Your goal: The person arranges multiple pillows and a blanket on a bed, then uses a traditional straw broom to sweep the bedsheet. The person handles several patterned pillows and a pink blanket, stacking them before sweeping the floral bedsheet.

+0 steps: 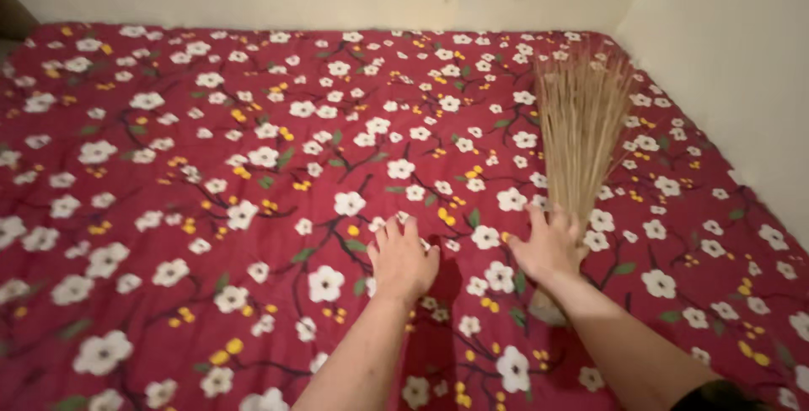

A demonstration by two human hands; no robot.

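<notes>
The broom (581, 124), a bundle of thin straw-coloured sticks, lies on the bed with its fanned tips toward the far corner and its bound end under the right hand (546, 247). That hand rests on the narrow end with fingers spread and somewhat curled over it; whether it is actually gripping the bundle cannot be told, since the hand hides the handle. The left hand (403, 255) lies flat on the bedcover (211, 166), fingers wide, holding nothing, just beside the right hand.

By its look the broom should be light and dry. The single sticks are stiff yet springy and could snap or splay if pressed at the loose end, so the tight bound end by the right hand seems the best place to grasp.

The red bedcover with white and yellow flowers is soft and quilted, and would give under weight. Pale walls (725, 32) close the bed in at the far side and on the right, near the broom's tips
</notes>
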